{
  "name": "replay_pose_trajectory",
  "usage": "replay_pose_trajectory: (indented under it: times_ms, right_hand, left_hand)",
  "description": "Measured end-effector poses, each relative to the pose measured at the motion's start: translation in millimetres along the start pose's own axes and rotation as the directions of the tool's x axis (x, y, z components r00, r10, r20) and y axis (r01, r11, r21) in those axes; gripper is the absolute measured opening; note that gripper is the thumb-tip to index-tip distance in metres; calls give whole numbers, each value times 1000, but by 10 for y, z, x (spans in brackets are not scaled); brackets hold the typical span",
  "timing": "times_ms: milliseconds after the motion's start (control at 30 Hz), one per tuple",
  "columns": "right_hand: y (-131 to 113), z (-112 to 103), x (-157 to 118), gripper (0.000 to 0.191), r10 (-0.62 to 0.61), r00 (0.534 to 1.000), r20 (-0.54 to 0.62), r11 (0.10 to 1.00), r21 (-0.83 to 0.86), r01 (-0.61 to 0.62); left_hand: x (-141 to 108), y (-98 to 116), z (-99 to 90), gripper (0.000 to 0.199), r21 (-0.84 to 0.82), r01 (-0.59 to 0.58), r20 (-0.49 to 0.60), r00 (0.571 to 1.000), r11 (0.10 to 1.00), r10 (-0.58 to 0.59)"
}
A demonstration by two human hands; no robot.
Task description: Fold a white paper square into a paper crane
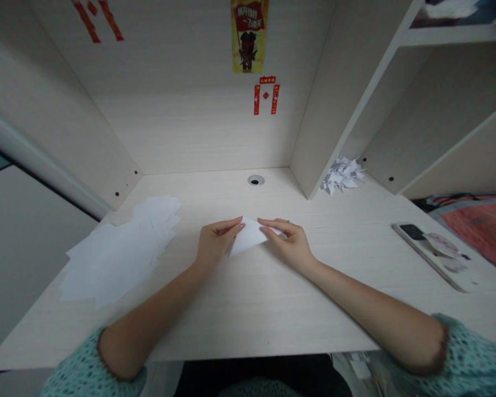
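A small piece of white paper (248, 237) is held up just above the desk, near its middle. Its left corner is pinched between the thumb and forefinger of my left hand (215, 240). On the other side, my right hand (288, 242) grips the paper's right part the same way, so some of it is covered by the fingers. The paper looks folded, though its creases are too faint to make out. To the left of my left hand lies a spread-out pile of white paper sheets (119, 251), overlapping one another.
A heap of small white folded paper pieces (342, 175) sits against the shelf divider (343, 99). A phone (438, 256) lies at the right of the desk (231, 320), beside a reddish cloth (483, 223). The back panel has a round cable hole (255, 180) before it.
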State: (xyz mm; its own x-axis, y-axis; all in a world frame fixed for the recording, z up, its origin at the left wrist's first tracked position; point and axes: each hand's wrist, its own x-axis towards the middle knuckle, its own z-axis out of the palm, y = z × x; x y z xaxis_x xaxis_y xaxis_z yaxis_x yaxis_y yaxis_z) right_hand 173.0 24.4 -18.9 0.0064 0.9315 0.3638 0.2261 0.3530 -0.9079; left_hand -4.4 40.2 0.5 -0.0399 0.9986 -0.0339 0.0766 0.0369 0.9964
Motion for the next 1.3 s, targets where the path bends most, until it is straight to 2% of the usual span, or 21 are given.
replay_pose_trajectory:
  times_ms: [100,233,300,367,400,467,600,733,867,1033,1167,1300]
  right_hand:
    - [-4,-2,10,27,85,996,-12,995,61,-85]
    - [-31,4,45,62,245,969,5,926,295,-236]
    - [-47,27,50,55,326,943,60,859,398,-322]
    - [-64,66,33,34,393,904,168,792,437,-425]
    - [-73,89,17,31,408,884,229,765,441,-468]
    - [-92,131,-20,37,409,860,305,737,445,-508]
    - [-122,163,-64,42,424,860,283,763,400,-508]
    - [-135,136,-56,41,458,852,254,768,370,-523]
    - [-124,109,-49,42,465,849,251,758,383,-528]
    - [-60,78,-39,37,460,862,212,794,336,-506]
    - [-54,37,-9,35,427,886,183,839,285,-463]
    - [-104,15,7,37,378,914,144,874,269,-404]
  left_hand:
    - [18,-19,-5,32,-33,26,12,1000,999,-25]
    - [9,-23,-6,34,-86,1,-31,1000,996,-4]
    - [-28,-3,9,44,-119,-17,-49,999,993,11]
    - [-85,21,35,57,-128,-48,-64,997,991,40]
    - [-116,31,51,60,-123,-74,-70,995,990,66]
    - [-170,41,78,62,-115,-126,-46,992,985,121]
    - [-192,39,97,60,-125,-173,-40,985,977,169]
    - [-142,43,77,57,-123,-134,-77,989,983,125]
    - [-118,32,60,57,-158,-90,-57,995,983,82]
    - [-111,13,55,57,-169,-56,-32,998,984,52]
    - [-100,38,42,53,-153,-20,64,997,988,30]
    - [-122,58,42,38,-54,24,284,959,998,-8]
